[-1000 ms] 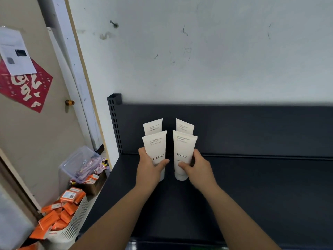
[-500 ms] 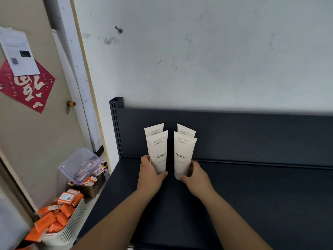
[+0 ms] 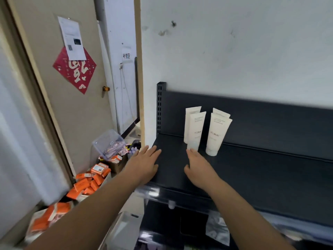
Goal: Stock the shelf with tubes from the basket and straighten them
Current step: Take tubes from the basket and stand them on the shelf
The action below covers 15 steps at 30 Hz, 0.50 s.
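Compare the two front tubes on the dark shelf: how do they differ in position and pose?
The front left tube stands nearer the shelf's perforated post, and the front right tube stands further out. The front left tube is close to upright, while the front right tube leans to the right. The right hand reaches close to the front left tube's cap, but the front right tube stands clear. Both are white, cap-down, each before another tube.

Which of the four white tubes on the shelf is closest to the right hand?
The front left tube: its cap end stands just beyond the right hand. The front right tube stands further right, and the two rear ones sit behind them.
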### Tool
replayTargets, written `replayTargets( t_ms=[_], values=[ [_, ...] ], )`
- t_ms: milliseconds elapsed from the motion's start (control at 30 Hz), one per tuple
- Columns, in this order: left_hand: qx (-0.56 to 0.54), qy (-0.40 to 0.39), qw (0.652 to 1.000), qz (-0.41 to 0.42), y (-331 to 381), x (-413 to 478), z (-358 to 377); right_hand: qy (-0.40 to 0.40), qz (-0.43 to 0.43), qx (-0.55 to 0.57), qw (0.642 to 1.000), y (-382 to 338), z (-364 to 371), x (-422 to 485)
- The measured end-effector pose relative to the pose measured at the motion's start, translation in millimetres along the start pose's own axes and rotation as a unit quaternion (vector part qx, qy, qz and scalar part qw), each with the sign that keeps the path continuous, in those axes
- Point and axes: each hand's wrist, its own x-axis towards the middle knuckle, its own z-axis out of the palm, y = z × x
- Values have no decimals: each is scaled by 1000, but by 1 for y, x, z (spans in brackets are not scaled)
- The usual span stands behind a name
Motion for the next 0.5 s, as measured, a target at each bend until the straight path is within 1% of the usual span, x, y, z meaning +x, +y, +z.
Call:
replayTargets(
  t_ms=[100, 200, 367, 433, 500],
  values=[
    [1, 17, 1000, -18, -35, -41, -1, -30, -36, -53, 998, -40, 18, -2],
    [-13, 25, 998, -64, -76, -89, 4, -51, -77, -57, 994, -86, 40, -9],
    [-16, -2, 988, -156, -128, -181, 6, -77, -182, -52, 979, -164, 90, -25],
    [-17, -19, 980, -196, -147, -217, 12, -91, -212, -59, 971, -192, 110, -32],
    [-3, -32, 976, -213, -169, -255, 26, -106, -236, -57, 964, -218, 131, -41]
  ],
)
